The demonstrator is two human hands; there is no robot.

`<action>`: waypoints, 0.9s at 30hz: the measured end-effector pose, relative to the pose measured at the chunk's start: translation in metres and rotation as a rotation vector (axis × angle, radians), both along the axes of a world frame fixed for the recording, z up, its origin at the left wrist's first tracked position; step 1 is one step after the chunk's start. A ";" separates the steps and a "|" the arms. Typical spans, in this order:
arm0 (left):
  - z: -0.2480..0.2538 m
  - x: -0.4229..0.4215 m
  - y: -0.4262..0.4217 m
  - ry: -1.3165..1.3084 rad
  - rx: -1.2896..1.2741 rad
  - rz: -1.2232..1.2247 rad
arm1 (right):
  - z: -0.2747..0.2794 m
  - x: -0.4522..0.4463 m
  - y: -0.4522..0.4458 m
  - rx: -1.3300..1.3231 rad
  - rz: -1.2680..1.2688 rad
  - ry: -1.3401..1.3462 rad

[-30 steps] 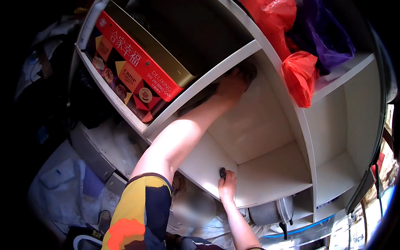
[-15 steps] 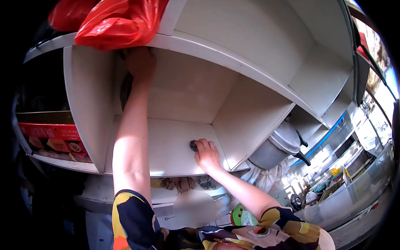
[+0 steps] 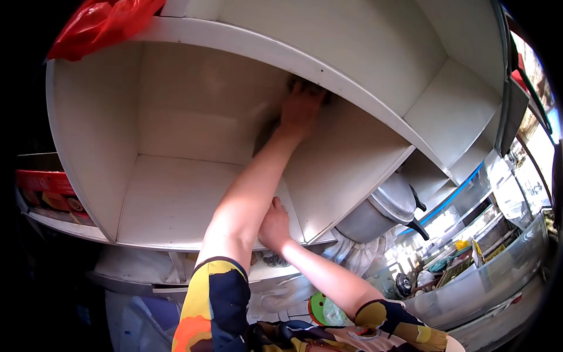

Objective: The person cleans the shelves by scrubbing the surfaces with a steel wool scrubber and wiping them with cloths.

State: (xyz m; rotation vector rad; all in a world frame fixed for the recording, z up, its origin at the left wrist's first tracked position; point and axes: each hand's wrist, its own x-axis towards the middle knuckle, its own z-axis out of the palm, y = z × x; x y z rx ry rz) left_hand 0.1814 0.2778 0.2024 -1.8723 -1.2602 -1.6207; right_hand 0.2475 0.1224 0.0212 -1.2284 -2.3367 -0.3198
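Observation:
My left hand [image 3: 300, 111] reaches up inside the white cupboard compartment [image 3: 193, 105], near the top of its back wall and right-hand corner. Its fingers press a dark cloth or pad [image 3: 326, 97] against the surface; the exact kind is unclear. A dark shadow falls beside the wrist. Lower down, my right hand [image 3: 274, 227] is over the compartment's floor near the front edge, partly behind my left forearm. Its fingers are bent, and whatever they hold is hidden now.
A red plastic bag [image 3: 108, 26] hangs at the upper left, above a red biscuit tin [image 3: 47, 183]. A metal pot [image 3: 375, 214] with black handles stands right of the compartment. Further right, a clear plastic bin [image 3: 469, 293] holds assorted items.
My left hand has moved from the compartment's left side to its upper right. My right hand has shifted slightly left and down, and its small dark scrubber has gone out of sight.

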 end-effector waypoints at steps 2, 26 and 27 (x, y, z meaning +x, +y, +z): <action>-0.001 0.027 0.015 -0.022 0.073 -0.031 | -0.009 0.005 0.008 -0.014 0.084 0.173; -0.023 -0.251 -0.029 0.319 -0.041 0.863 | 0.003 -0.004 -0.001 0.087 0.046 0.096; -0.014 -0.263 -0.042 0.349 0.016 0.888 | 0.002 -0.006 0.000 0.121 0.069 0.112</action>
